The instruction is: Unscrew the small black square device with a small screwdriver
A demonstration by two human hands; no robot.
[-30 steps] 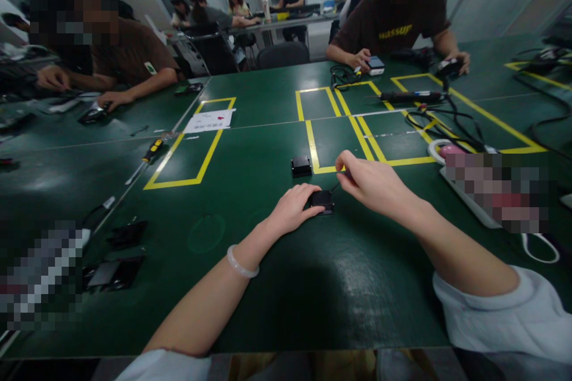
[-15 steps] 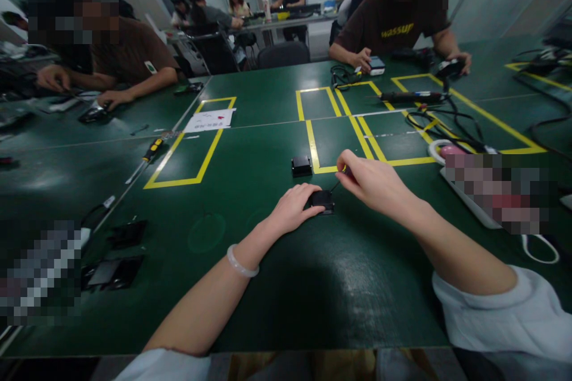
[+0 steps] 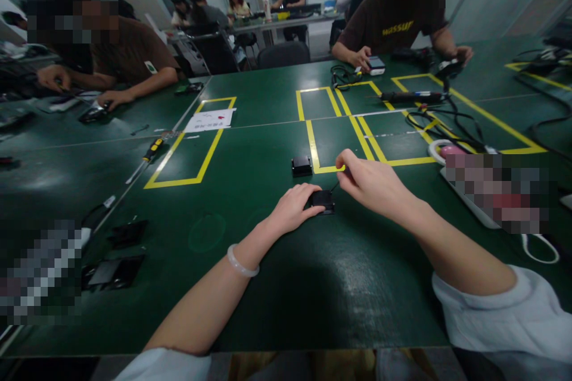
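Note:
My left hand [image 3: 297, 207] grips a small flat black part [image 3: 322, 201] from its left side, thumb in front and fingers behind, holding it on the green table. My right hand [image 3: 364, 178] is closed around the handle of a thin-shafted screwdriver [image 3: 334, 187]; most of the handle is hidden by the fingers. The slanting shaft meets the right rear edge of the black part, though the exact contact is too small to make out. Just behind sits a small black block [image 3: 301, 165], apart from both hands.
Yellow tape outlines [image 3: 328, 170] mark the table [image 3: 250, 321]. A yellow-and-black screwdriver [image 3: 154, 149] and a paper sheet [image 3: 210, 121] lie to the left, black parts [image 3: 114, 272] nearer. A soldering-iron-like tool [image 3: 411, 97] and cables lie at right, by a blurred-out phone-like object [image 3: 469, 202]. Two people sit opposite.
My hands and the black part stay almost in place; the right-hand fingers shift very slightly around the screwdriver. The person across on the right has moved a hand a little.

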